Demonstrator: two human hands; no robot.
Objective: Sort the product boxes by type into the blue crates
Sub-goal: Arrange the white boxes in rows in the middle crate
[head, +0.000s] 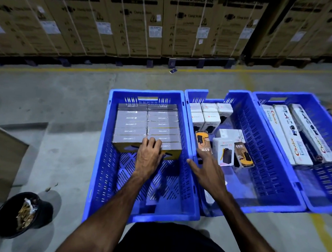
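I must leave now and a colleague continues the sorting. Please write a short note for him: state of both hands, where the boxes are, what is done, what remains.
Left hand: resting on the front grey boxes in the left crate, not gripping.
Right hand: open, empty, over the wall between left and middle crate.
Done: grey boxes stacked in two rows; long boxes in the right crate.
Left: the middle crate holds mixed charger boxes, loosely placed.

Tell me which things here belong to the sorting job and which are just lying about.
Job: three blue crates, grey boxes, white boxes, 65W boxes, long boxes, both hands.

Lying about: black bucket, washing machine cartons, wooden board.
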